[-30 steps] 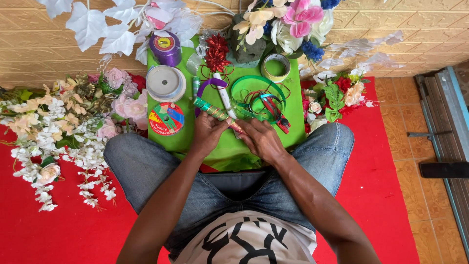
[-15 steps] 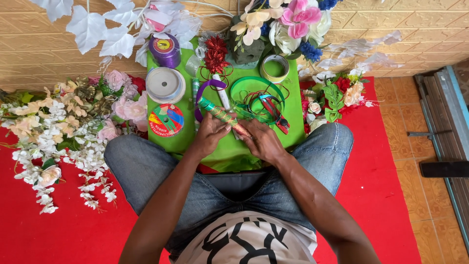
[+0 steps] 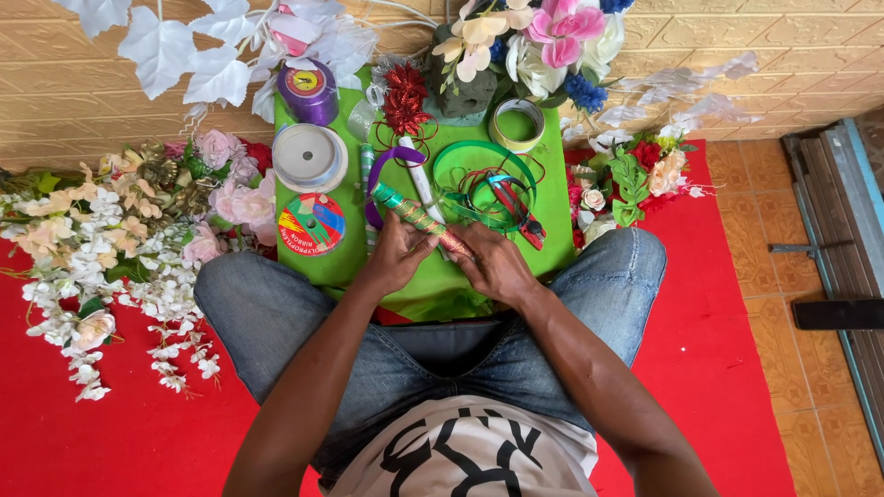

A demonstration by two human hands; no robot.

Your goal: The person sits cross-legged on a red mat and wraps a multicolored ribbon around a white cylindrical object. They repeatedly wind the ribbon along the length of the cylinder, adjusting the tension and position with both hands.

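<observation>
Green board (image 3: 322,267) across the seated person's knees, on red carpet: a foil-wrapped stem (image 3: 419,219) lies slantwise, gripped in closed fingers by left hand (image 3: 398,258) and right hand (image 3: 495,265). Wrapping appears underway; further turns likely call for the ribbon coil (image 3: 483,179) and scissors (image 3: 520,213) just beyond the right hand.

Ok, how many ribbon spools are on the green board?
4: a purple spool far left, a white spool below it, a red-labelled flat spool nearest the left knee, and a pale tape-like roll far right. Others may be hidden under flowers.

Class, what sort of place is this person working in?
Probably a home floor set up for floral craft: artificial flowers lie on a red mat, and ribbon spools sit on a green board.
</observation>
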